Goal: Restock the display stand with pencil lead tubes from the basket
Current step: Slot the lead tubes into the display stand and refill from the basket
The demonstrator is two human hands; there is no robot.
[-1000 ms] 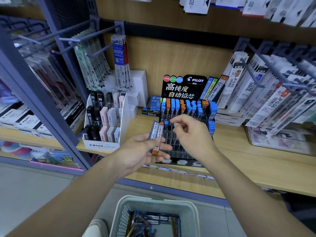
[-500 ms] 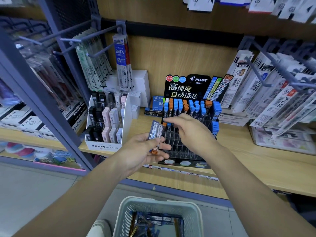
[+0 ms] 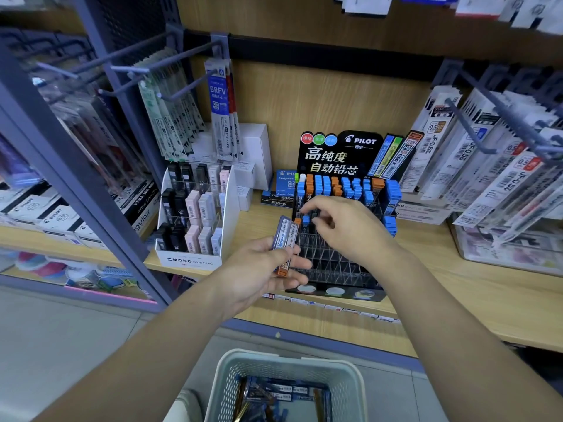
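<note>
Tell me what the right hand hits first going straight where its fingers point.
Probably the blue-capped lead tube in the display stand's left slots, right at the right hand's fingertips; depth unclear, may already touch.

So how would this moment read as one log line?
left hand: holds lead tubes | right hand: fingertips at display stand | basket: stocked

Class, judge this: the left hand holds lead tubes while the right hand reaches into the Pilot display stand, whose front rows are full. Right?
No: the head view shows the front rows of the Pilot display stand empty, back rows filled. The left hand holds lead tubes; the right hand reaches in.
</note>
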